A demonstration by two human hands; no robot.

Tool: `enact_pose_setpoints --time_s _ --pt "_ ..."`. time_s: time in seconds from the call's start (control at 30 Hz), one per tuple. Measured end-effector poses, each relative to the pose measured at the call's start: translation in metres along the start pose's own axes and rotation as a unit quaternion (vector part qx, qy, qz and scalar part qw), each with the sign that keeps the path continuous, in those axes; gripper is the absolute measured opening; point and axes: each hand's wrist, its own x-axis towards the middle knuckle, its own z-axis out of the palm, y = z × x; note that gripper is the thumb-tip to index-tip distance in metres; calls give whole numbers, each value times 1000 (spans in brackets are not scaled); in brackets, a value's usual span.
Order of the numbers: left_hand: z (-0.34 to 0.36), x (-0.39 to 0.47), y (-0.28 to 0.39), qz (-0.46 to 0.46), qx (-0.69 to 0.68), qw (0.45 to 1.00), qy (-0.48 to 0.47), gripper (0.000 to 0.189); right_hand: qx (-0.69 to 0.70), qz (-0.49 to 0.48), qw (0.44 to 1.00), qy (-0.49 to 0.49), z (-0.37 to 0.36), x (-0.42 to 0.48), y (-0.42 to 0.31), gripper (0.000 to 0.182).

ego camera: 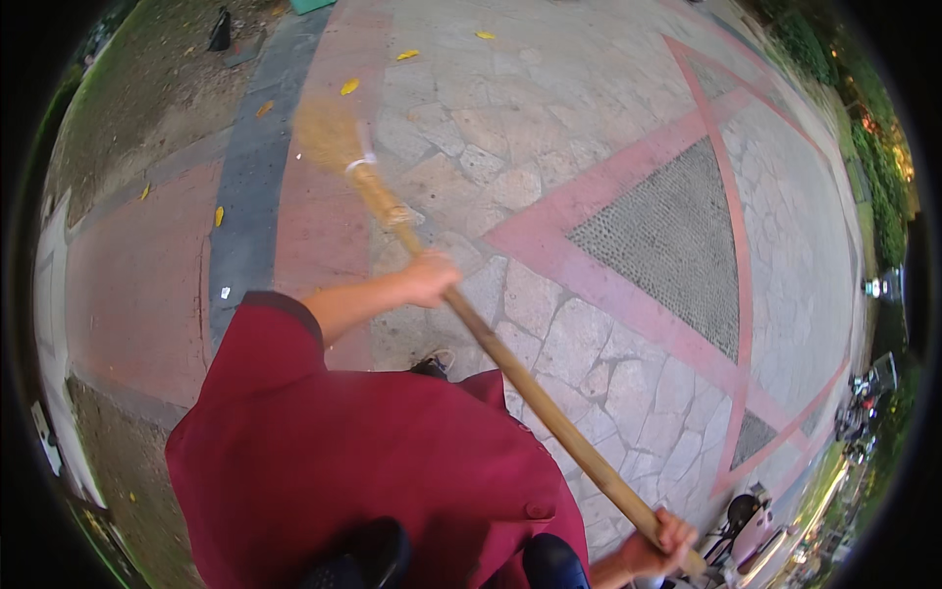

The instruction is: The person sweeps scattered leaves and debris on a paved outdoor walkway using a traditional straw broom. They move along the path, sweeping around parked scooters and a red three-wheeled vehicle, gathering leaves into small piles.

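A long-handled straw broom (544, 401) runs diagonally across the view. Its handle is wooden, and a white band circles the neck of the fan-shaped straw head (324, 140). The head is blurred, over the pink paved strip at upper left; whether it touches the ground I cannot tell. My left hand (433, 278) is closed round the handle a little below the head. Near the handle's far end, at lower right, my right hand (659, 543) grips it. Yellow leaves (350, 87) lie on the paving around and beyond the straw head.
Stone paving (581, 324) with pink bands and pebbled triangles spreads ahead and to the right. A dark grey strip (250, 184) and bare soil (162, 96) lie at left. Parked scooters (747, 523) stand at lower right. A black object (220, 31) sits on the soil at upper left.
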Motion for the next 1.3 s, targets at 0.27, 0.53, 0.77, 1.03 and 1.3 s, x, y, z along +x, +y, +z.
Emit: enact_pose_setpoints --time_s 0.27,0.53,0.77,1.03,1.3 --pt "-71 247 110 185 -63 971 134 10 -52 -351 927 -124 66 120 -91 22" --pt "-12 300 -12 132 -51 989 -41 15 -50 -199 979 12 62 272 25 18" --pt "-106 227 -223 -145 46 983 -107 11 27 132 990 -37 157 378 225 17" --pt "-221 377 -274 -102 -11 989 108 14 161 21 980 -114 226 540 265 24" --pt "-374 638 -232 124 -54 989 68 11 72 -306 949 -16 338 613 173 22"
